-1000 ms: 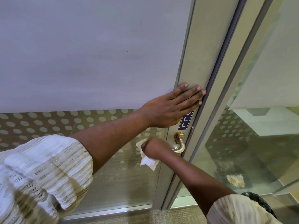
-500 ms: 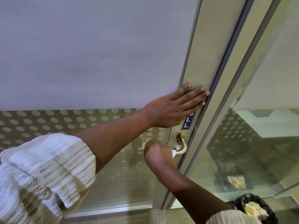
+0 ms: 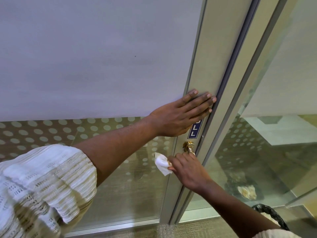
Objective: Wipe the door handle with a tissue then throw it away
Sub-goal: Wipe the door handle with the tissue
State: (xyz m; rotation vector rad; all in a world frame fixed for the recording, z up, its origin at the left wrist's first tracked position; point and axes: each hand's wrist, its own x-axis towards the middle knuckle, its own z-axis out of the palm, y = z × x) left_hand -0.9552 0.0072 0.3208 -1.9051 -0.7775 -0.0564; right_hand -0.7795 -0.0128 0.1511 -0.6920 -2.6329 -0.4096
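A brass door handle (image 3: 188, 146) sticks out of the grey metal door frame (image 3: 214, 57), just under a blue sign. My right hand (image 3: 187, 170) is wrapped over the lever end of the handle and holds a crumpled white tissue (image 3: 162, 163), which pokes out to the left of my fingers. My left hand (image 3: 181, 115) lies flat on the door frame above the sign, fingers spread and holding nothing. Most of the lever is hidden under my right hand.
The door's upper panel is frosted white; the lower glass (image 3: 51, 133) carries a dot pattern. A glass side panel (image 3: 267, 152) stands to the right. A bin with a black liner (image 3: 272, 215) sits on the floor at the lower right, partly behind my right arm.
My right hand has slid along the handle toward its lever end, and the tissue now shows again to the left of my fingers. My left hand stays pressed on the frame.
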